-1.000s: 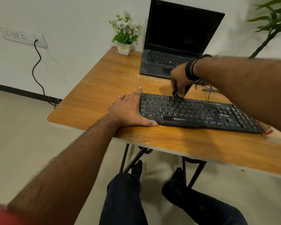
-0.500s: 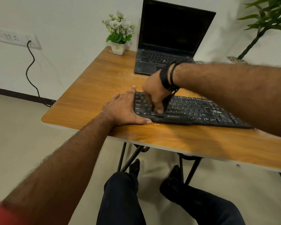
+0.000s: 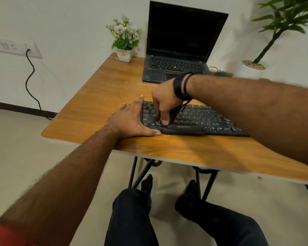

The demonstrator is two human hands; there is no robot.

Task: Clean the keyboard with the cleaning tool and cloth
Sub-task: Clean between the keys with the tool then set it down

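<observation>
- Since half a second ago, right hand [image 3: 164, 105] is staying over the left-end keys of the flat black plastic keyboard [image 3: 199, 119], which is lying on the wooden surface [image 3: 96, 96].
- Right fingers [image 3: 165, 121] are pinching a slim dark cleaning tool [image 3: 158, 118]; left hand [image 3: 130, 121], fingers flat and released, is bracing the keyboard's left edge.
- Step: brushing between keys. Next: probably working along the adjacent rows.
- Count: one keyboard, one tool, two hands; cloth not visible.
</observation>
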